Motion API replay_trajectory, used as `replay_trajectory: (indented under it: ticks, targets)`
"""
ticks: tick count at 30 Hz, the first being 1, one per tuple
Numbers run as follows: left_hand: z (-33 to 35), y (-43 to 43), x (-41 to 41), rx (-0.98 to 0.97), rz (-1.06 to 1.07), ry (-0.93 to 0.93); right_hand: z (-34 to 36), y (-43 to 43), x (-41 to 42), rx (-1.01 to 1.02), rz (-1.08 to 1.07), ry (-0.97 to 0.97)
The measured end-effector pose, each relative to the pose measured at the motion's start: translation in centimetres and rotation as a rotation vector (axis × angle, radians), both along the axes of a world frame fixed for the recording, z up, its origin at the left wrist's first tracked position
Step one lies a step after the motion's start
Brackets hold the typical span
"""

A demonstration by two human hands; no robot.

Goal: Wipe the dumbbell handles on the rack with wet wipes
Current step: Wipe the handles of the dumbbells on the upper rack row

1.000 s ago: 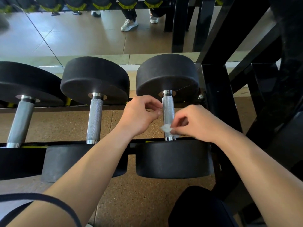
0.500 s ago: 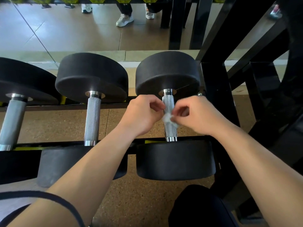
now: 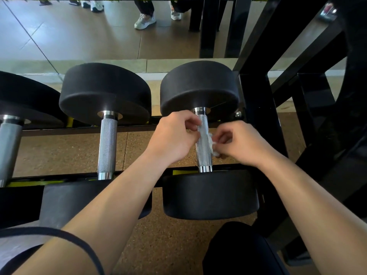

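right hand pinches the wet wipe on the rightmost handle, left hand curled, grip unclear; neighbouring handles likely remain.

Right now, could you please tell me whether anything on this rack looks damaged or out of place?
Only one small thing: a thin pale line crosses the far head of the rightmost dumbbell, beside its handle. Scratch or thread, I cannot tell.

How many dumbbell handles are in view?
3. The left handle is cut by the frame edge, the middle handle stands free, and the right handle is between the left hand and the right hand, which holds the wet wipe. More may lie off-frame left.
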State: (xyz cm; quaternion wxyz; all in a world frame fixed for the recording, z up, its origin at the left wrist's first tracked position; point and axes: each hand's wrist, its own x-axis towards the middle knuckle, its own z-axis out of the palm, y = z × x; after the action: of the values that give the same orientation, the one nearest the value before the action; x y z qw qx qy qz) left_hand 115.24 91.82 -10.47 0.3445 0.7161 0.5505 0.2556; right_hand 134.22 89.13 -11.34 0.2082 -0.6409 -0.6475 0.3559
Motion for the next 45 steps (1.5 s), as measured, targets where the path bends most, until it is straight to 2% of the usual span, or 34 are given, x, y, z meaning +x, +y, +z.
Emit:
replay_trajectory:
  ticks: [2, 3, 8, 11, 15, 17, 19, 21, 24, 28, 30, 34, 36, 39, 45]
  targets:
    - [0.0, 0.1, 0.1, 0.003, 0.012, 0.008, 0.2, -0.7, 0.2, -0.139, 0.026, 0.12]
    - [0.0, 0.1, 0.1, 0.003, 0.017, 0.008, 0.2, -0.7, 0.3, -0.129, 0.009, 0.151]
    - [0.0, 0.1, -0.2, -0.009, 0.024, 0.006, -0.8, 1.9, -1.0, 0.223, -0.218, 0.071]
    - [0.0, 0.1, -0.5, -0.006, 0.041, 0.014, -1.1, 2.7, -1.5, 0.294, -0.282, 0.055]
    - [-0.2, 0.2, -0.7, -0.006, 0.059, 0.02, -0.8, 0.9, -0.1, 0.001, -0.096, 0.153]
    - [-0.2, 0.3, -0.7, -0.004, 0.068, 0.022, -0.5, 0.0, 0.4, -0.146, 0.035, 0.107]
    - [-0.3, 0.2, -0.7, -0.005, 0.075, 0.026, -0.4, -0.4, 0.7, -0.199, 0.123, 0.017]
    - [-0.4, 0.2, -0.9, -0.008, 0.08, 0.03, -0.1, -0.3, 0.5, -0.153, 0.097, 0.012]
    - [-0.4, 0.2, -1.3, -0.002, 0.072, 0.04, 0.0, 0.8, -0.2, 0.03, -0.122, 0.121]
    - [-0.4, 0.3, -1.6, 0.014, 0.067, 0.042, -0.3, 1.6, -1.6, 0.268, -0.231, 0.046]
    - [-0.5, 0.3, -1.6, 0.015, 0.065, 0.029, -0.4, 0.8, -1.4, 0.25, -0.186, 0.027]
    - [-0.5, 0.0, -1.7, -0.002, 0.072, -0.007, 0.9, -0.7, -0.5, -0.035, 0.062, 0.031]
    - [-0.5, -0.3, -1.8, -0.009, 0.052, -0.014, 1.4, -0.2, -1.0, 0.013, 0.097, -0.05]
    - [-0.4, -0.8, -1.9, 0.008, 0.031, -0.044, 1.9, 0.8, -2.4, 0.206, -0.018, -0.049]
    - [-0.6, -0.8, -1.2, 0.03, 0.011, -0.061, 0.9, 0.1, -2.1, 0.198, -0.079, 0.069]
